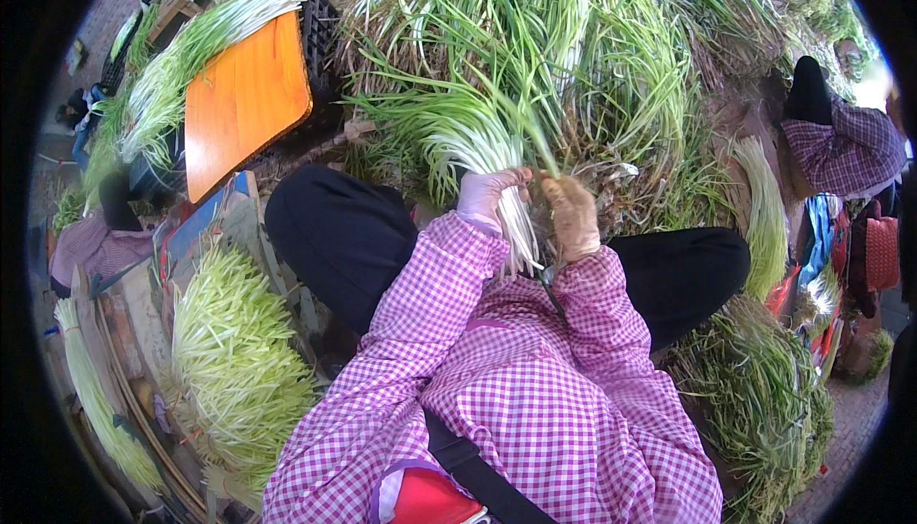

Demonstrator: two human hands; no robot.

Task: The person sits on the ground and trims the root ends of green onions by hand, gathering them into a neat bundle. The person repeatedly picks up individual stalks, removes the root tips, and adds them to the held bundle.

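My left hand is closed around a bunch of garlic chives, or a similar leafy allium. Their white stem ends point down towards my lap, and the green leaves fan out to the upper left. Close beside it, my right hand pinches a few green stalks that are blurred by motion. Both hands seem to wear thin, soiled gloves. Just beyond them lies a large heap of untrimmed chives, with dry, brownish matter among the stems.
An orange board on a black crate bears cleaned chives. Pale yellow-green chives are stacked at my left. Another heap lies at my right. People in checked clothing sit on either side.
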